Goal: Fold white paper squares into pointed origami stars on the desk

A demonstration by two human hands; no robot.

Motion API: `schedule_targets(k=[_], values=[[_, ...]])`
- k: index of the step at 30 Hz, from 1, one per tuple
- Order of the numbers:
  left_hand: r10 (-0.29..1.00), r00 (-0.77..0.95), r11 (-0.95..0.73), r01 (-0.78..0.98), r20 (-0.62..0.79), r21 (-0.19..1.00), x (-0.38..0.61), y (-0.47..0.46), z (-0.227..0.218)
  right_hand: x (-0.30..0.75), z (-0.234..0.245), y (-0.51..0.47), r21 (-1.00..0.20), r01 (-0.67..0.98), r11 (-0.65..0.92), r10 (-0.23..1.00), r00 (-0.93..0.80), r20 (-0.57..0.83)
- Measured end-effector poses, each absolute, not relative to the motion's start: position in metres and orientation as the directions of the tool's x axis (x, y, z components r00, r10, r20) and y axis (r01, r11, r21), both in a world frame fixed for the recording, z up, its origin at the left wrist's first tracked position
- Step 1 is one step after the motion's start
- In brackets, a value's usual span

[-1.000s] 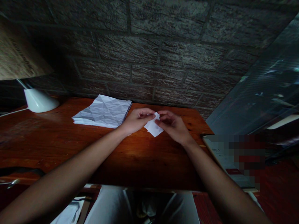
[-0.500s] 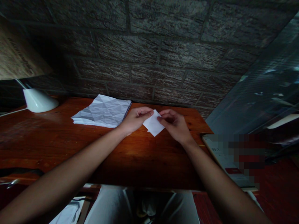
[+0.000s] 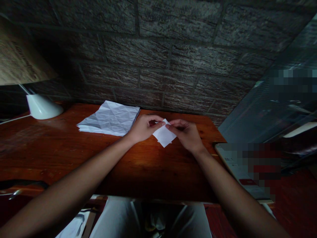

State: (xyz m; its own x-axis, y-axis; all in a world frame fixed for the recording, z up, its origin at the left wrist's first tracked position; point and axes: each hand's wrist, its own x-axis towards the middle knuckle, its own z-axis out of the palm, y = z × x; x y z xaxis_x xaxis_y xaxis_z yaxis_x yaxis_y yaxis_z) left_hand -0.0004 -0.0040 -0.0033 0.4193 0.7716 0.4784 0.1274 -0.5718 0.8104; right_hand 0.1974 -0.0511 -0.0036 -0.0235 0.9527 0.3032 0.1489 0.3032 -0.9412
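A small folded piece of white paper [image 3: 164, 135], diamond-shaped, is held between both hands above the wooden table [image 3: 138, 175]. My left hand [image 3: 146, 127] pinches its upper left edge, thumb on top. My right hand [image 3: 186, 133] pinches it near the top corner from the other side, with the thumb over the front. Small paper tips stick out beneath its lower edges. Left of my left hand lies a stack of creased white sheets [image 3: 110, 117]. The fingers behind the paper are partly hidden.
A lamp with a white base [image 3: 43, 106] and a fabric shade [image 3: 22, 56] stands at the far left. A brick wall [image 3: 153, 59] rises behind the table. At the right edge is a flat pale object [image 3: 230, 163], partly blurred out.
The folded paper has shifted slightly down, and its top corner is now pinched between both thumbs, which have come closer together. Tips show at both lower edges now.
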Motion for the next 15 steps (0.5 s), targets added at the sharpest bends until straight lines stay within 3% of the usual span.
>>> schedule_targets(k=[8,15], values=[[0.757,0.402,-0.616,0.178,0.515,0.767,-0.0032,-0.0038,-0.0031,0.1954,-0.0047,-0.051,-0.949,0.088,0.302,0.951,0.04,0.306],[0.697,0.468,-0.68,0.189,0.544,0.709,-0.002,-0.0018,-0.0067,0.1956,-0.0081,-0.0504,-0.943,0.14,0.301,0.949,0.054,0.311]])
